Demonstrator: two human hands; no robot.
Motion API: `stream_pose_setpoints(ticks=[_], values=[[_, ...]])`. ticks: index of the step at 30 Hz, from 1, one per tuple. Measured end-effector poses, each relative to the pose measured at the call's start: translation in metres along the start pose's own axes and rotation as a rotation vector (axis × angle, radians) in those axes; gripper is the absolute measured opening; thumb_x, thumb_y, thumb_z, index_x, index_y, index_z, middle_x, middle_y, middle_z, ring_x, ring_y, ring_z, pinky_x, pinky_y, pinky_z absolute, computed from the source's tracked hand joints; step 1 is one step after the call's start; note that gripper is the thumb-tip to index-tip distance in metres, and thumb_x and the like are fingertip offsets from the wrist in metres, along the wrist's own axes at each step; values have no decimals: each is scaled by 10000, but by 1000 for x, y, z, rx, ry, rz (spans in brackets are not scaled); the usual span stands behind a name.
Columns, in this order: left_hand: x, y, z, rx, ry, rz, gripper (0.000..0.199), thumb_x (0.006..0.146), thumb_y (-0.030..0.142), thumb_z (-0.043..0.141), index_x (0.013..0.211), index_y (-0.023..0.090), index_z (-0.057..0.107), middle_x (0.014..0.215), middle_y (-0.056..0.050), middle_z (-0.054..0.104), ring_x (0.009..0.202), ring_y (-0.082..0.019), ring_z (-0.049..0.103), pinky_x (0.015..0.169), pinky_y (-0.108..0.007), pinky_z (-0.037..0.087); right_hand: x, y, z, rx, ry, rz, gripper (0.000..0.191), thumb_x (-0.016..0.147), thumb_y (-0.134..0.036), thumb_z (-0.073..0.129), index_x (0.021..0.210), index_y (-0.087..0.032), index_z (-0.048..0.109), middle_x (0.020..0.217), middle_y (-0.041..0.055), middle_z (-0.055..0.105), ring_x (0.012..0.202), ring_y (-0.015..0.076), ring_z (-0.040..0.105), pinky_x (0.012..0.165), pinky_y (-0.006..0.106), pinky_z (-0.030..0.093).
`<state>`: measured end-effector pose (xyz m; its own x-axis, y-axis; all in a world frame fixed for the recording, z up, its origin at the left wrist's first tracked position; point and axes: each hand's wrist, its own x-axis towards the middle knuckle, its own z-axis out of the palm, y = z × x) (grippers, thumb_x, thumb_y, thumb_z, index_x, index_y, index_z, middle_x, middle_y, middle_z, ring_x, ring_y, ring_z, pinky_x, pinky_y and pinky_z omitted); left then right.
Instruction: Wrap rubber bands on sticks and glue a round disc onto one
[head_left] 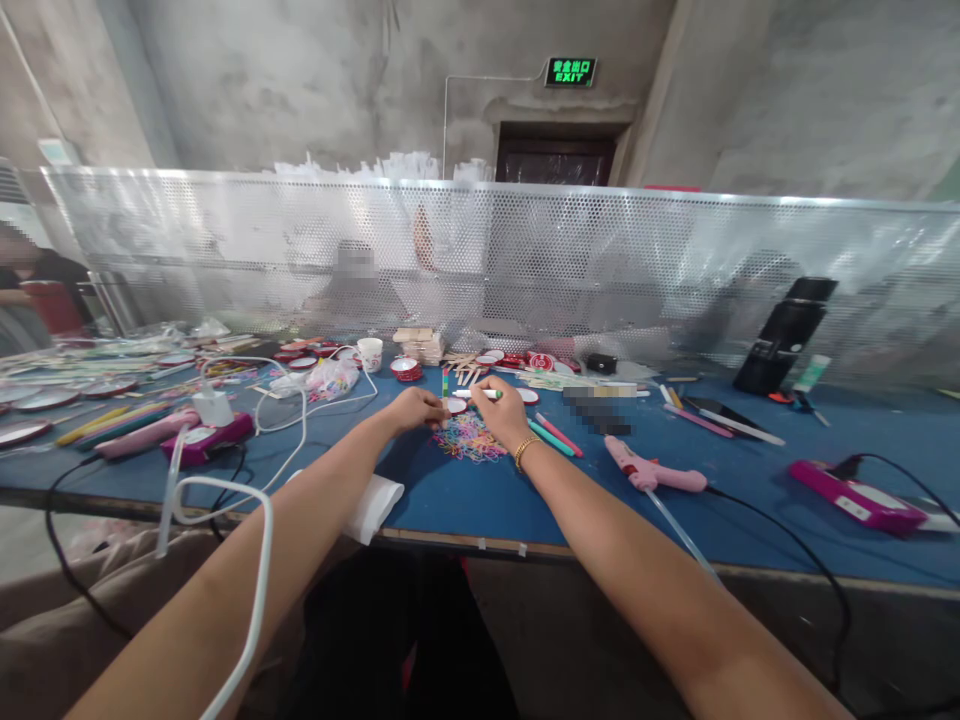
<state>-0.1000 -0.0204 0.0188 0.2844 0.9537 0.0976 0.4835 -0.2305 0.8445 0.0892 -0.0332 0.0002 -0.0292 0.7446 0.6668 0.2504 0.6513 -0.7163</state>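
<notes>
My left hand (pixel 418 410) is closed in a pinch on the lower end of a thin upright stick (pixel 445 384) with green and red bands of colour. Between the fingers of my right hand (pixel 504 412) lies a white marker (pixel 466 394) with a green part, its tip directed left at the stick. A tangled pile of coloured rubber bands (pixel 471 440) spreads on the blue table (pixel 442 505) beneath both hands. Small white round pieces (pixel 455 405) with red rims sit by the fingers. Teal and pink markers (pixel 559 436) rest to the right of my right wrist.
Pink glue guns (pixel 652 470) with cords lie on both sides, near purple power strips (pixel 855 497). A white cable (pixel 266 560) crosses my left forearm. Farther back stand a paper cup (pixel 370 354), stacked wooden sticks (pixel 420 344), a black bottle (pixel 785 337) and a perforated metal screen (pixel 525 250).
</notes>
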Motion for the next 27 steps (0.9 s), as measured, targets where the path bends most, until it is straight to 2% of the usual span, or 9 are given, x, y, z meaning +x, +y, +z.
stream_pose_setpoints(ticks=[8, 13, 17, 23, 27], values=[[-1, 2, 2, -16, -3, -7, 278, 558, 363, 812, 563, 119, 680, 500, -14, 612, 457, -81, 496, 479, -211, 368, -2, -1, 3, 3, -63, -25, 193, 807, -340, 500, 711, -195, 582, 676, -7, 636, 649, 147, 566, 624, 240, 421], [-2, 3, 2, 3, 5, -15, 275, 576, 368, 799, 563, 121, 678, 460, -2, 580, 444, -78, 480, 459, -206, 343, 0, 1, 1, -10, -16, -13, 191, 807, -334, 496, 699, -196, 573, 681, 0, 639, 653, 150, 572, 632, 243, 428], [0, 1, 1, 21, -1, -3, 279, 600, 381, 781, 575, 121, 681, 496, -14, 607, 451, -80, 489, 452, -206, 324, 0, 1, 1, 2, -8, -12, 189, 812, -326, 489, 705, -196, 575, 694, 0, 643, 665, 148, 578, 640, 241, 432], [0, 1, 2, -16, -12, -12, 249, 572, 340, 801, 572, 122, 680, 534, -22, 638, 466, -85, 504, 482, -216, 365, -1, 0, 3, -11, -56, -41, 190, 810, -335, 496, 712, -198, 583, 683, -10, 632, 668, 148, 571, 657, 245, 426], [1, -1, 1, -36, -15, -13, 240, 570, 330, 804, 583, 123, 683, 560, -29, 654, 468, -86, 514, 491, -218, 378, 0, 0, 2, -22, -40, -46, 193, 807, -332, 493, 689, -200, 569, 669, -9, 622, 662, 149, 565, 659, 246, 425]])
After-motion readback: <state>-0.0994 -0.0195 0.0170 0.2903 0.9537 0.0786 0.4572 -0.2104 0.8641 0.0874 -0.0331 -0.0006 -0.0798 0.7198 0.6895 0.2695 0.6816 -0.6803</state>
